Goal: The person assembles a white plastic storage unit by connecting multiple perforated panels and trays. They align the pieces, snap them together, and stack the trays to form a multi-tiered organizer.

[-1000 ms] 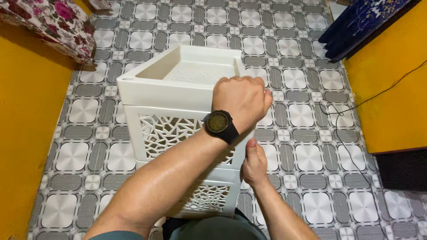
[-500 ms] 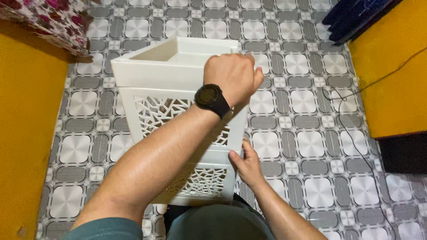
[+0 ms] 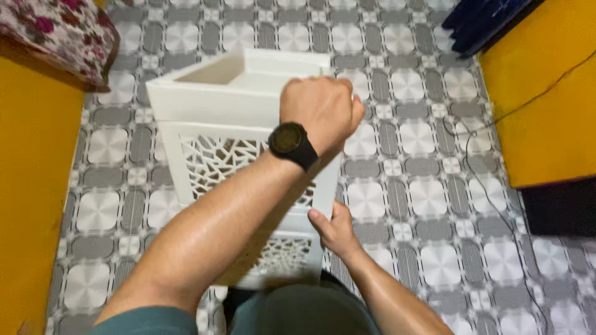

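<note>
A white plastic storage unit (image 3: 211, 105) with lattice-cut side panels stands on the tiled floor below me. My left hand (image 3: 323, 108), a black watch (image 3: 292, 144) on its wrist, is closed over the unit's upper right rim. My right hand (image 3: 335, 229) grips the unit's lower right corner post, thumb on the front. The top compartment is open and looks empty inside.
The floor (image 3: 422, 198) has grey and white patterned tiles. Yellow walls stand at left (image 3: 31, 186) and right (image 3: 546, 111). A floral cushion (image 3: 56, 31) sits at top left, dark blue fabric (image 3: 484, 18) at top right. A thin black cable (image 3: 484, 161) trails across the floor at right.
The view has shifted down and closer to the unit. My left hand stays on the upper rim; my right hand has slid slightly lower on the corner post.
</note>
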